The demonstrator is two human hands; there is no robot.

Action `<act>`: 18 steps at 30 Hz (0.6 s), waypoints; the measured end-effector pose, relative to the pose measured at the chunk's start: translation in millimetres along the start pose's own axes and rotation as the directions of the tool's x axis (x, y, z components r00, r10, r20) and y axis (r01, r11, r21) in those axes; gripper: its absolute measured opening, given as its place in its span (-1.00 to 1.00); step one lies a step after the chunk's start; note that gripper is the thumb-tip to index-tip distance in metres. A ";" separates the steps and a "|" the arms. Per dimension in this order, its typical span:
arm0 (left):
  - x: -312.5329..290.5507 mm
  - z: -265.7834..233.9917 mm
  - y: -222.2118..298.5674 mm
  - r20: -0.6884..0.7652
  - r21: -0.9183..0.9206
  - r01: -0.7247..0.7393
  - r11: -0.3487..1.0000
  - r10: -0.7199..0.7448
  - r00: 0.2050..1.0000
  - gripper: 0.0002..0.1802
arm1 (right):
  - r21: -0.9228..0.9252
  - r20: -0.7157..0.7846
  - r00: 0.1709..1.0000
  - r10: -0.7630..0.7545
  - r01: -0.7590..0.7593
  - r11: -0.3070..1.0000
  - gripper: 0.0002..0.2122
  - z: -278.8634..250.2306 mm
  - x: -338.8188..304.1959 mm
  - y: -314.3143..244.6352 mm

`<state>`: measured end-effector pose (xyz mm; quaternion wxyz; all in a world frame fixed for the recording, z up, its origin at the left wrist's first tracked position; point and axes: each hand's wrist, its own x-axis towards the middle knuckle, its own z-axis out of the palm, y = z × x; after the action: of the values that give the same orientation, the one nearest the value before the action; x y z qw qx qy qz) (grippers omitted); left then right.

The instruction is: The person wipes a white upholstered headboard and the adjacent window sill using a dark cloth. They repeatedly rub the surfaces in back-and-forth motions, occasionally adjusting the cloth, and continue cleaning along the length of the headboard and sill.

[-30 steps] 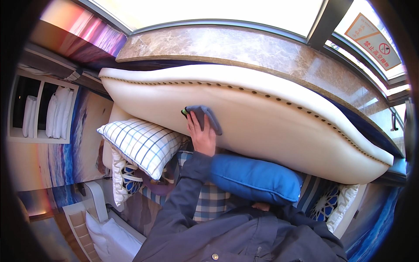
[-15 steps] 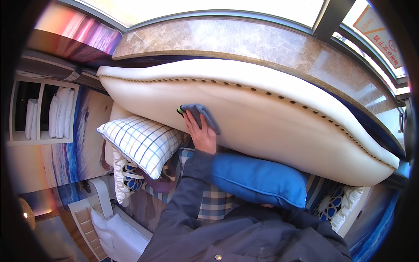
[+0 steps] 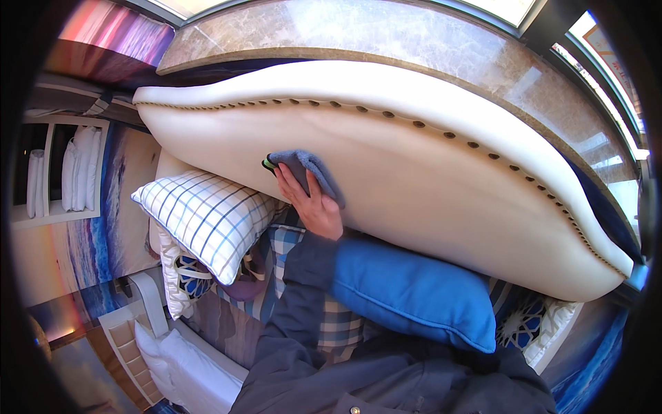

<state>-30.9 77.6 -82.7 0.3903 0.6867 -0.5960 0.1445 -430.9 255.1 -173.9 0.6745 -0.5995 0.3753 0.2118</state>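
Observation:
My left hand (image 3: 312, 204) presses a grey cloth (image 3: 308, 168) flat against the cream padded headboard (image 3: 441, 186), just below its row of studs. The cloth has a small green edge at its left end. A dark grey jacket sleeve (image 3: 296, 317) covers my arm from the lower edge up to the wrist. My right hand is out of sight.
A white pillow with a blue check (image 3: 207, 221) leans below the headboard at the left, over a patterned cushion (image 3: 181, 279). A blue pillow (image 3: 414, 297) lies to the right of my arm. A marble ledge (image 3: 414, 41) runs above. White shelves (image 3: 62, 172) stand at the far left.
My hand and the cloth have slid a little to the left and up along the headboard. The view has shifted slightly with it.

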 end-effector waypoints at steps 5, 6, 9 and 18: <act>-1.9 -1.1 0.9 0.022 0.003 0.013 1.000 -0.013 1.000 -0.35 | -0.012 -0.020 1.000 -0.004 0.004 1.000 -0.61 -4.1 -2.6 -4.9; -1.6 -2.2 0.9 0.029 0.009 0.015 1.000 -0.015 0.999 -0.34 | -0.019 -0.027 1.000 -0.007 0.007 1.000 -0.61 -5.5 -3.6 -7.7; 0.9 -7.0 0.8 0.066 0.022 0.010 1.000 -0.012 0.998 -0.33 | -0.037 -0.056 0.998 -0.022 0.020 0.999 -0.60 -8.7 -8.3 -17.4; 4.2 -33.2 6.8 0.268 0.092 0.077 0.993 -0.099 0.958 -0.33 | -0.066 -0.124 0.991 -0.050 0.042 0.997 -0.59 -11.0 -33.2 -39.2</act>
<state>-27.3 98.2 -55.7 0.2826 0.7413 -0.6063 0.0553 -425.7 242.3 -123.2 0.6348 -0.6413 0.3962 0.1697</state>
